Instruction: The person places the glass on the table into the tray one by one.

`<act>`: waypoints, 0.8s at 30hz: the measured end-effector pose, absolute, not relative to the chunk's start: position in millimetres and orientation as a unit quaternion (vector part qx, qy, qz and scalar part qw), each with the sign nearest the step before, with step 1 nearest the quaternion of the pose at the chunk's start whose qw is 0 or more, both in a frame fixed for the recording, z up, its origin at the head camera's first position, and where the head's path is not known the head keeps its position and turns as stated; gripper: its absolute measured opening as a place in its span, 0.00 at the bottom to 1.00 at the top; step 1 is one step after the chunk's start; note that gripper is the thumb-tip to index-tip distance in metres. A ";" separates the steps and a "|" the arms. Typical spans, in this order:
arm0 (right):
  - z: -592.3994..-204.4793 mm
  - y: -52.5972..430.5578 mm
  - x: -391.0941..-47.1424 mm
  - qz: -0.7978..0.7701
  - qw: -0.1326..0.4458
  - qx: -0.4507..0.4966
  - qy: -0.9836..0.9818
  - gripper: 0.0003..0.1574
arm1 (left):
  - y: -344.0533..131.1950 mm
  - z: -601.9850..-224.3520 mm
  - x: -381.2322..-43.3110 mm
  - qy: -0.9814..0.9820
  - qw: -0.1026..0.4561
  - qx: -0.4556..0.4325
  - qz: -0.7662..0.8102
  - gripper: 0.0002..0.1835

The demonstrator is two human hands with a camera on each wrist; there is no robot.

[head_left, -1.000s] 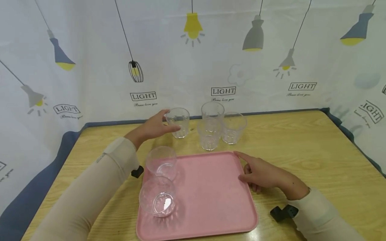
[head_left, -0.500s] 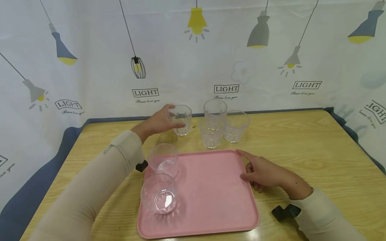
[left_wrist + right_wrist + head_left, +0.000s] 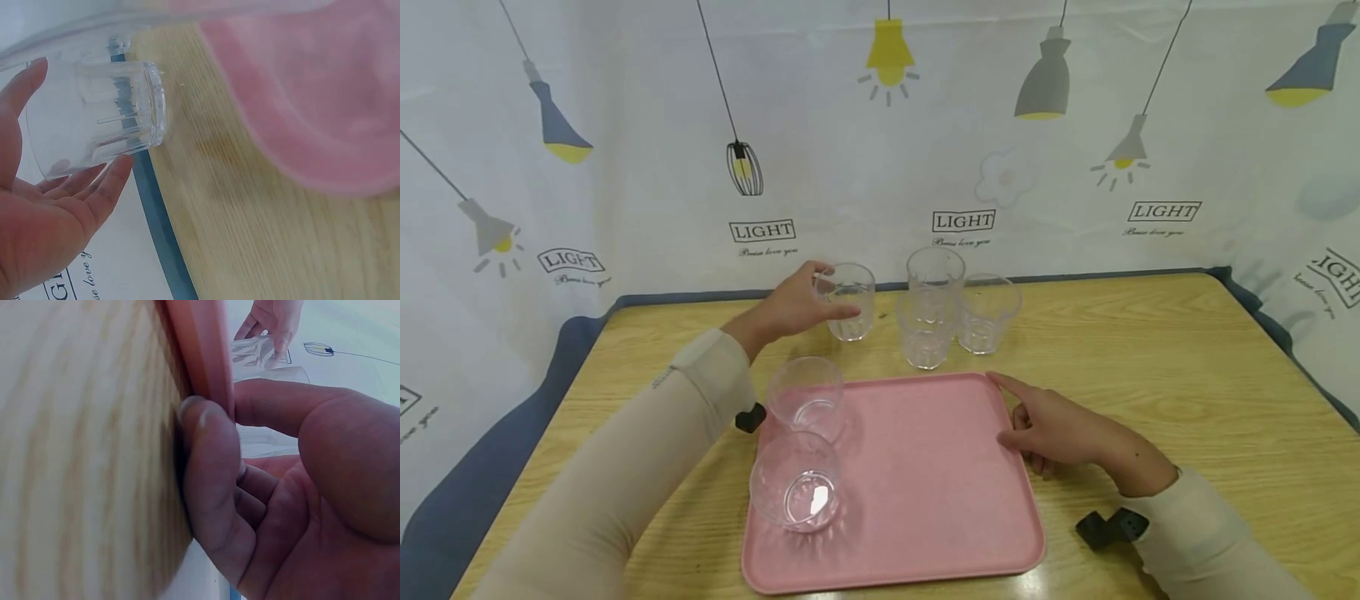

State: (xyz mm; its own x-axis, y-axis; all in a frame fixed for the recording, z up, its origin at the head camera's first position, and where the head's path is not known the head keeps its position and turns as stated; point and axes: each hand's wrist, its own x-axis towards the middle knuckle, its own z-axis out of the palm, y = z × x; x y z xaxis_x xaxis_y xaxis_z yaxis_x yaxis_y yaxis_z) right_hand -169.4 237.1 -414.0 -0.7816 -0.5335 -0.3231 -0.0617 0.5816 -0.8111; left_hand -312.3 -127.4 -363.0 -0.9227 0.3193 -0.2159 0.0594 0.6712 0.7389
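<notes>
In the head view my left hand (image 3: 793, 304) holds a clear tumbler (image 3: 852, 328) near the back edge of the table. The left wrist view has the thumb on one side of this upright tumbler and the fingers along the other. My right hand (image 3: 1056, 425) pinches the right rim of a pink tray (image 3: 925, 492), its index finger stretched toward the far corner. Close up in the right wrist view, thumb and fingertips meet the tray's edge. Two clear bowl-like cups (image 3: 796, 483) stand on the tray's left side, one behind the other.
Behind the tray, several more clear tumblers (image 3: 927, 342) stand close together on the wooden table (image 3: 1150, 350). A white cloth printed with lamps (image 3: 850, 167) hangs past the far edge. Black wrist devices (image 3: 1111, 529) sit below the sleeves.
The head view has shifted slightly. My left hand has settled further around the tumbler, which moves only a touch left and down in the last half second. The right hand stays on the tray.
</notes>
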 end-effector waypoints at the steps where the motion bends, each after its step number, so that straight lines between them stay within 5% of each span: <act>1: -413.8 236.7 -169.3 -0.423 0.279 -0.177 0.844 0.53 | -128.4 -361.9 -310.7 0.900 0.163 0.105 0.391 0.52; 24: -412.3 234.8 -169.4 -0.425 0.277 -0.172 0.844 0.54 | -133.7 -319.7 -262.8 0.873 0.181 0.170 0.419 0.51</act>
